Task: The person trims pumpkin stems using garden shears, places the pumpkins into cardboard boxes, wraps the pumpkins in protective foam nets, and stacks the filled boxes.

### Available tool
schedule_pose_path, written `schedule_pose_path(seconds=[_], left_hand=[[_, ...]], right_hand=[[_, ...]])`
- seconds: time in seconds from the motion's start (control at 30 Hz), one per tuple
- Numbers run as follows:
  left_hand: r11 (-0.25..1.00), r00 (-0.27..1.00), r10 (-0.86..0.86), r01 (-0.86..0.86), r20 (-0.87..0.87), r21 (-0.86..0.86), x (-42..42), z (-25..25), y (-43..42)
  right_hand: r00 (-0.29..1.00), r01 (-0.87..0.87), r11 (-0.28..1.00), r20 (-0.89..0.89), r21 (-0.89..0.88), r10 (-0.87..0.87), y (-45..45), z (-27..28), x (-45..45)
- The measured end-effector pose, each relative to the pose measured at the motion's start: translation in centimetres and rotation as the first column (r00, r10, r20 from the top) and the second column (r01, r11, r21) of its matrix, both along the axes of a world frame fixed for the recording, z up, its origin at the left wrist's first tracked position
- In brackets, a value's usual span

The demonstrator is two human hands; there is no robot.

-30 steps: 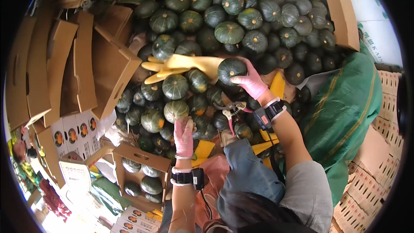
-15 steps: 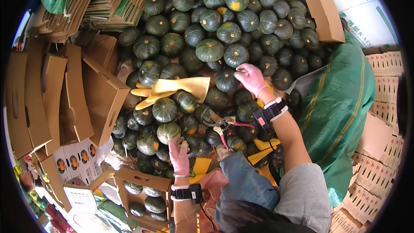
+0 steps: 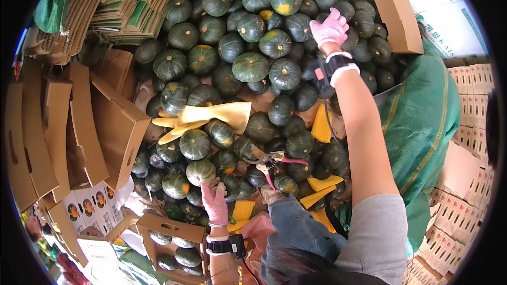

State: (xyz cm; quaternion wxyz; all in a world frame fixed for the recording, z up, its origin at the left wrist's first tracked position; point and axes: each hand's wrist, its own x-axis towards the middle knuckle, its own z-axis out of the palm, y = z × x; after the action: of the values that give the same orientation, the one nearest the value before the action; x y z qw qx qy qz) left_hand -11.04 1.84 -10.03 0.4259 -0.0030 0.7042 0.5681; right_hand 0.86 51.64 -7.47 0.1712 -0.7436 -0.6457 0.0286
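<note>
Dark green squashes lie in a large pile. My right hand, in a pink glove, reaches over the upper right of the pile with its fingers spread, close above several squashes, holding none. In a pink glove too, my left hand rests low at the near side, its fingertips against a pale green squash; its fingers are apart, not wrapped round it. Between the hands, red-handled pruning shears lie on the squashes. A yellow rubber glove lies across the pile's left middle.
Cardboard trays stand at the left, below stacked flattened boxes. An open carton at lower left holds several squashes. A green sack and stacked printed boxes are at the right. Yellow cloths lie among the squashes.
My right hand has let go of the dark squash it held, leaving it on the pile, and has moved up and right. My left hand has stayed by the pale squash.
</note>
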Motion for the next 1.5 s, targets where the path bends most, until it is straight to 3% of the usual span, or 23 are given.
schedule_pose_path(seconds=[0.1, 0.13, 0.23, 0.33, 0.4, 0.47, 0.53, 0.63, 0.67, 0.73, 0.8, 0.83, 0.87, 0.9, 1.0, 1.07, 1.17, 1.2, 1.23, 1.3, 1.33, 1.4, 1.5], left_hand=[[1.000, 1.000, 0.006, -0.006, -0.015, 0.028, 0.1, -0.2, 0.2], [1.000, 1.000, 0.002, -0.001, -0.025, 0.031, 0.2, -0.2, 0.2], [0.999, 0.997, -0.013, 0.010, -0.075, -0.045, 0.6, -0.3, 0.2], [0.997, 0.992, -0.020, 0.010, -0.122, -0.079, 0.6, -0.5, 0.6], [0.998, 0.994, -0.010, 0.002, -0.112, -0.069, 0.7, -0.6, 0.5], [0.998, 0.989, -0.028, 0.020, -0.142, -0.058, 0.7, -1.0, 0.3], [0.998, 0.989, -0.026, 0.019, -0.146, -0.052, 0.7, -1.1, 0.3], [0.997, 0.997, -0.043, 0.040, -0.057, -0.067, 0.3, -0.1, 0.4], [0.998, 0.995, -0.068, 0.067, -0.067, -0.012, 0.3, 0.5, 0.8], [0.990, 0.991, -0.102, 0.109, -0.083, 0.088, 0.7, 2.2, 2.3], [0.956, 0.979, -0.184, 0.158, 0.084, 0.246, 0.9, 4.4, 4.0], [0.910, 0.968, -0.220, 0.160, 0.118, 0.382, 1.0, 4.7, 4.8], [0.877, 0.949, -0.241, 0.125, 0.201, 0.464, 1.3, 4.3, 5.3], [0.860, 0.940, -0.218, 0.057, 0.264, 0.507, 1.7, 4.2, 6.1], [0.758, 0.911, -0.107, -0.185, 0.398, 0.626, 2.9, 5.6, 8.2], [0.704, 0.939, -0.148, -0.122, 0.312, 0.700, 2.9, 3.7, 8.6], [0.751, 0.898, -0.109, -0.207, 0.427, 0.627, 1.9, 5.7, 4.3], [0.739, 0.881, -0.082, -0.261, 0.467, 0.622, 1.9, 6.5, 2.5], [0.759, 0.910, -0.033, -0.246, 0.412, 0.603, 1.6, 6.6, -0.5], [0.831, 0.962, 0.087, -0.213, 0.258, 0.514, 0.6, 8.0, -6.2], [0.811, 0.931, 0.236, -0.346, 0.277, 0.471, 0.4, 9.4, -8.6], [0.852, 0.882, 0.470, -0.462, 0.029, 0.246, -0.3, 11.4, -12.6], [0.844, 0.819, 0.529, -0.535, -0.223, 0.036, -1.1, 11.8, -16.9]], right_hand=[[0.823, -0.447, 0.826, 0.204, -0.343, 0.530, 1.5, 0.9, -0.1], [0.718, -0.627, 0.723, 0.146, -0.291, 0.681, 1.8, -0.8, 0.1], [0.851, -0.516, 0.748, -0.145, -0.418, 0.505, 3.0, -1.1, -1.2], [0.782, -0.466, 0.725, 0.147, -0.508, 0.606, 1.8, 2.0, -2.1], [0.628, -0.427, 0.588, 0.242, -0.687, 0.739, 2.0, 3.6, -2.3], [0.586, -0.504, 0.548, 0.203, -0.667, 0.785, 2.3, 2.0, -1.5], [0.658, -0.622, 0.559, 0.021, -0.548, 0.753, 2.2, 0.1, -0.4], [0.786, -0.542, 0.706, 0.022, -0.455, 0.618, -0.7, 1.0, -0.2], [0.797, -0.572, 0.698, -0.089, -0.431, 0.598, -1.4, 1.2, 0.6], [0.672, -0.706, 0.653, -0.553, -0.275, 0.493, -3.1, -0.3, 3.2], [0.329, -0.708, 0.668, -0.944, -0.231, 0.023, -7.9, 1.7, 3.6], [0.354, -0.815, 0.580, -0.786, 0.007, 0.507, -9.0, 0.1, 5.0], [0.218, -0.803, 0.589, -0.965, -0.091, 0.148, -11.6, 0.5, 4.7], [0.115, -0.810, 0.564, -0.987, -0.160, -0.114, -14.2, 1.2, 4.1], [0.056, -0.934, 0.325, -0.958, -0.150, -0.281, -20.1, 4.3, 2.2], [0.063, -0.987, 0.130, -0.967, -0.098, -0.248, -23.0, 7.0, 1.3], [-0.035, -0.986, -0.149, -0.969, 0.074, -0.244, -25.8, 7.0, 0.5], [-0.056, -0.985, -0.173, -0.985, 0.028, 0.164, -25.5, 7.0, 0.9], [-0.048, -0.977, -0.213, -0.966, -0.008, 0.253, -25.5, 7.5, 0.7], [0.168, -0.983, -0.018, -0.936, -0.182, 0.309, -25.8, 6.5, 3.4], [0.234, -0.968, -0.009, -0.915, -0.251, 0.329, -25.4, 6.3, 4.0], [0.279, -0.960, 0.080, -0.886, -0.269, 0.369, -25.6, 5.6, 5.2], [0.309, -0.950, 0.066, -0.880, -0.306, 0.360, -26.5, 5.5, 5.9]])
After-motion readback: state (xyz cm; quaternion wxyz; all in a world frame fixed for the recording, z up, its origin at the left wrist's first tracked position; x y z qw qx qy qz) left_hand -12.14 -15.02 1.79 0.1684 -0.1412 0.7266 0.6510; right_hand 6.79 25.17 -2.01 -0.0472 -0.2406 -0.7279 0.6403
